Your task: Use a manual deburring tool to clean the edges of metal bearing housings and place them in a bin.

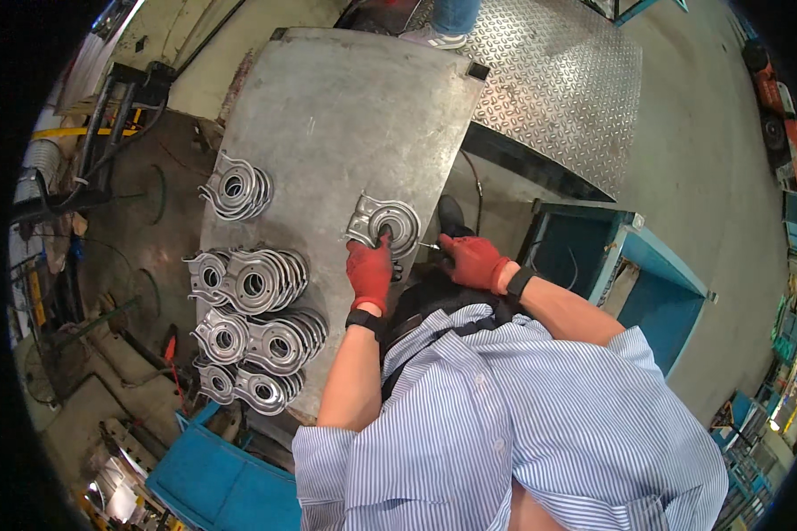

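A stamped metal bracket (386, 223) with a round dished centre lies near the right edge of the grey metal table (345, 115). My left hand (369, 272), in a red glove, grips its near side, one finger at the central hole. My right hand (475, 262), also red-gloved, is closed around a thin, pointed tool (430, 246). The tool's light tip reaches the bracket's right rim; its exact kind is hard to make out. Dark small parts (396, 272) show beside my left hand, partly hidden.
Several stacks of similar brackets (255, 283) stand along the table's left side, with a separate stack (236, 189) farther back. A blue metal cabinet (593, 257) is on my right. Behind the table, another person's shoe (434, 37) shows beside a tread-plate platform (558, 80). A blue bin (226, 478) sits lower left.
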The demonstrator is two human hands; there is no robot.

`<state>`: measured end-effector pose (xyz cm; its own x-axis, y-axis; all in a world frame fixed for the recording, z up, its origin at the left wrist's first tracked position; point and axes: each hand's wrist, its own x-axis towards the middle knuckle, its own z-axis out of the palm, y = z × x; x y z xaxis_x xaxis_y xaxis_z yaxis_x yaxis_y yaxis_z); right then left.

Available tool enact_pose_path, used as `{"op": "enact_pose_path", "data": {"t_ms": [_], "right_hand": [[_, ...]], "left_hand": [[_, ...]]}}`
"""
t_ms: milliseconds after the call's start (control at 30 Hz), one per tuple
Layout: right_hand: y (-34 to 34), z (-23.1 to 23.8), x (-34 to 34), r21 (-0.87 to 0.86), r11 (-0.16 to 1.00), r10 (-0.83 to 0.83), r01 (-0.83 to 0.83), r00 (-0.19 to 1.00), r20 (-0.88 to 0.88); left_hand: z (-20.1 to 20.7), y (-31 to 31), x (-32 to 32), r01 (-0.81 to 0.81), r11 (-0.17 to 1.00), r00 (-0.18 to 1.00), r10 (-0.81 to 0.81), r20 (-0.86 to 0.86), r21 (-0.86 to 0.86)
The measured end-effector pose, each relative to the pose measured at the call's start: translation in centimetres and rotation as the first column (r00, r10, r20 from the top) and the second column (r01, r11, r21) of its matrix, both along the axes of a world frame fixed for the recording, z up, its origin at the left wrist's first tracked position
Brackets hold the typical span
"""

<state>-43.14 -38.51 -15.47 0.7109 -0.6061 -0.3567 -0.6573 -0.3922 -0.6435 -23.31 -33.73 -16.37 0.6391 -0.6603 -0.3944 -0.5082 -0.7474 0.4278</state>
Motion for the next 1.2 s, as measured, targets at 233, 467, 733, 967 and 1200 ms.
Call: {"op": "enact_pose_path", "data": {"t_ms": [233,467,733,967,1200], "right_hand": [[0.5,-2.2,0.7,-0.047,0.998,-0.028,0.030,0.999,0.039],[0.7,-2.1,0.7,-0.035,0.999,-0.021,0.021,1.000,-0.006],[1.3,-3.5,0.6,-0.037,0.998,-0.045,0.046,0.999,0.031],[1.4,-4.3,0.5,-0.041,0.998,-0.037,0.040,0.996,0.077],[1.4,-3.6,0.4,-0.048,0.998,-0.039,0.043,0.996,0.084]], "left_hand": [[-0.4,0.2,0.1,0.015,0.999,1.000,-0.016,-0.007,-0.045],[-1.1,0.4,0.3,0.042,0.997,0.999,-0.041,0.011,-0.057],[-0.7,0.2,0.1,0.055,0.998,0.998,-0.054,0.043,-0.030],[-1.7,0.4,0.5,0.090,0.992,0.996,-0.088,0.027,-0.089],[-1.7,0.2,0.6,0.084,0.995,0.996,-0.082,0.038,-0.047]]}}
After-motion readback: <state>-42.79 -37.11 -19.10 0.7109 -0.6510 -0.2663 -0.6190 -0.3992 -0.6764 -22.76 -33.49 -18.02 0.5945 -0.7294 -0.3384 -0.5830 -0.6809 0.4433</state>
